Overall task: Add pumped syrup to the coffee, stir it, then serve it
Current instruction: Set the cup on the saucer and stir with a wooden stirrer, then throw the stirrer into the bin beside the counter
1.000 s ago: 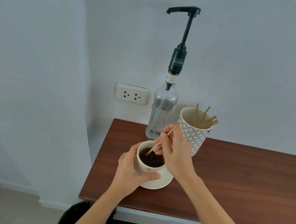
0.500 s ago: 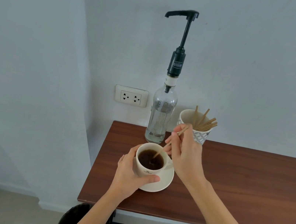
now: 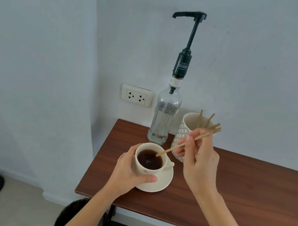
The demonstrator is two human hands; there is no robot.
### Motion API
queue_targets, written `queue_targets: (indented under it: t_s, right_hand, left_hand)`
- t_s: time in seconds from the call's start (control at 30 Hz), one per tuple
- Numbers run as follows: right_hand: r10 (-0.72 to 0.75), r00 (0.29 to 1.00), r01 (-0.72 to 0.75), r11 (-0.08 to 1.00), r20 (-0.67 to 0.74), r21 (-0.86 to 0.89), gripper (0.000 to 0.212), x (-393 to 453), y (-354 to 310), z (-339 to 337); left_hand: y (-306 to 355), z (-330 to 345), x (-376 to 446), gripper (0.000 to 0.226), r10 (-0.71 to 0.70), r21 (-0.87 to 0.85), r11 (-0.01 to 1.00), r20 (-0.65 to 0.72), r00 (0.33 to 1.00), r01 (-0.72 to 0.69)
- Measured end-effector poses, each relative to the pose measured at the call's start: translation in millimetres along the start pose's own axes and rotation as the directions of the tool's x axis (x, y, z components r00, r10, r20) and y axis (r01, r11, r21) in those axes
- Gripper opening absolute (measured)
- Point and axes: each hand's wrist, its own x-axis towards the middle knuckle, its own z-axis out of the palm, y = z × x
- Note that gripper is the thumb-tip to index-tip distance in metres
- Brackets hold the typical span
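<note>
A cream coffee cup (image 3: 144,171) full of dark coffee stands on its saucer (image 3: 162,184) near the left end of the brown table (image 3: 238,195). My left hand (image 3: 128,176) wraps around the cup's left side. My right hand (image 3: 197,163) pinches a wooden stir stick (image 3: 178,146), whose lower tip sits at the cup's right rim, just over the coffee. Behind the cup stands a clear glass syrup bottle (image 3: 165,117) with a tall black pump (image 3: 189,41).
A patterned white holder (image 3: 186,126) with several wooden stir sticks stands to the right of the bottle, partly behind my right hand. A wall socket (image 3: 137,95) is left of the bottle. A dark round bin (image 3: 69,217) sits under the table's left edge.
My right hand has drawn up and to the right, lifting the stick's tip from the middle of the coffee to the right rim. My left hand has stayed on the cup.
</note>
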Motion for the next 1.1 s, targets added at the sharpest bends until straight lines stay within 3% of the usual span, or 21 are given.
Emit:
queue_targets:
  t_s: [0.17,0.27,0.33,0.4,0.5,0.6,0.67,0.77,0.93,1.1]
  right_hand:
    - [0.087,0.994,-0.084,0.995,-0.058,0.059,0.005,-1,1,-5]
    - [0.269,0.96,-0.255,0.956,-0.084,0.147,0.015,0,1,-6]
    - [0.436,0.891,-0.37,0.858,-0.124,0.357,0.019,5,0,-10]
    - [0.579,0.808,-0.407,0.681,-0.108,0.609,0.014,10,-5,-13]
    - [0.673,0.738,-0.377,0.474,-0.052,0.796,0.019,9,-24,-2]
    - [0.695,0.719,-0.362,0.385,-0.008,0.849,0.018,-2,-56,34]
    - [0.707,0.707,-0.381,0.39,-0.008,0.838,0.021,-17,-80,72]
    - [0.677,0.734,-0.446,0.533,-0.047,0.719,0.023,-45,-106,140]
    - [0.591,0.806,-0.555,0.774,-0.035,0.304,0.019,-110,-121,258]
    - [0.68,0.73,-0.683,0.728,0.063,0.06,0.015,-175,-73,345]
  left_hand:
    - [5,1,-2,0.091,-0.042,-0.036,0.998,0.001,0.999,0.042]
    - [9,-5,-2,0.093,-0.043,-0.002,0.999,0.065,0.997,0.043]
    - [11,-15,-2,0.101,-0.052,0.03,0.998,0.115,0.992,0.049]
    - [7,-36,-4,0.109,-0.046,0.02,0.999,0.104,0.993,0.044]
    - [-2,-84,-5,0.093,0.016,0.009,1.0,-0.047,0.999,-0.015]
    - [-32,-145,7,0.073,0.038,0.092,0.996,-0.272,0.962,-0.013]
    - [-60,-189,20,0.062,0.049,0.15,0.989,-0.387,0.921,0.011]
    - [-102,-244,41,0.057,0.019,0.182,0.98,-0.477,0.879,0.078]
    - [-181,-275,64,0.063,0.004,0.303,0.944,-0.401,0.916,0.129]
    - [-247,-264,71,0.068,-0.041,0.354,0.922,-0.314,0.948,0.157]
